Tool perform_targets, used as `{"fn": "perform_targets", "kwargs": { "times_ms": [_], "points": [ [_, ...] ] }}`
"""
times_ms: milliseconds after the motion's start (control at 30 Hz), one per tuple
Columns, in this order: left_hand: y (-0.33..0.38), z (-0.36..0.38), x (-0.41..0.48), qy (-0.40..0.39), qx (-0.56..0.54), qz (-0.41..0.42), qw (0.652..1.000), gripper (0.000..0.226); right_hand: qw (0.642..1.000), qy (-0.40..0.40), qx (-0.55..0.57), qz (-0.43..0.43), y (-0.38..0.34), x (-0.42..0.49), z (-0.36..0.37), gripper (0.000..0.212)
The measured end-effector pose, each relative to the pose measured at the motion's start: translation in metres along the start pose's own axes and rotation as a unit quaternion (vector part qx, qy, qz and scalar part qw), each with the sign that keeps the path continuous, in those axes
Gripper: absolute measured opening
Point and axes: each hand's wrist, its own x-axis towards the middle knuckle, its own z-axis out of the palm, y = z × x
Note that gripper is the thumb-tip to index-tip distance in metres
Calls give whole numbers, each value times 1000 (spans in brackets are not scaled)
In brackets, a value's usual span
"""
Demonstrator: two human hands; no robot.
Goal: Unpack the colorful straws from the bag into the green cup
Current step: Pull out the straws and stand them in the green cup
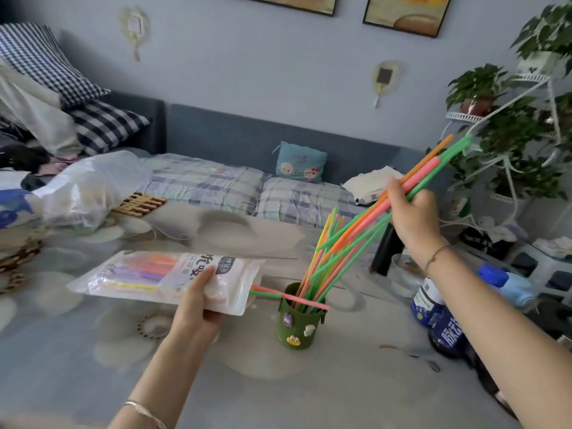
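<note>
A green cup [299, 326] with small cartoon charms stands on the table, holding several green, orange, pink and yellow straws that lean right. My left hand [198, 300] grips the white straw bag [167, 278] flat, left of the cup; more straws show inside it, and a pink and a green one [291, 297] stick out of its mouth across the cup's rim. Up and to the right of the cup, my right hand [410, 209] pinches a bunch of straws [433, 164] tilted, with their lower ends pointing down toward the cup.
The table [356, 382] has a grey floral cloth. Dark jars [439, 317], a glass [405, 274] and a blue-capped bottle [507, 283] crowd its right edge. A crumpled clear plastic bag [93, 187] lies at the far left. A sofa [247, 187] and a plant stand [526, 134] are behind.
</note>
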Motion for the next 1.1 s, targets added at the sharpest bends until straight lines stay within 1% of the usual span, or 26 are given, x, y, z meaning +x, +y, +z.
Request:
{"fn": "perform_targets", "kwargs": {
  "times_ms": [167,300,467,600,667,700,767,833,933,1000,1100],
  "points": [
    [1,-4,-4,1,18,-8,1000,8,987,-149,-61,3,21,-16,25,47],
    [-1,-5,-4,3,4,-13,1000,7,968,-232,-99,9,36,-28,38,42],
    [-5,-2,-1,3,1,-21,1000,9,946,-291,-137,49,50,-43,50,53],
    [-10,1,1,0,9,-17,1000,25,926,-330,-176,47,58,-53,56,52],
    [-11,2,2,-3,11,-15,1000,26,922,-337,-187,41,58,-57,56,46],
    [-12,3,3,-5,11,-15,1000,25,925,-329,-184,41,58,-58,57,44],
    [-13,3,3,-7,5,-16,1000,24,938,-301,-166,52,55,-59,57,42],
    [-13,3,4,-9,-1,-17,1000,24,951,-262,-151,63,51,-56,57,47],
    [-13,3,4,-11,-4,-19,1000,27,962,-209,-167,62,47,-49,56,51],
    [-13,3,4,-13,-7,-19,1000,28,960,-206,-177,68,47,-46,56,53],
    [-14,3,3,-13,-8,-23,1000,24,951,-235,-181,93,48,-43,57,52]
  ]
}}
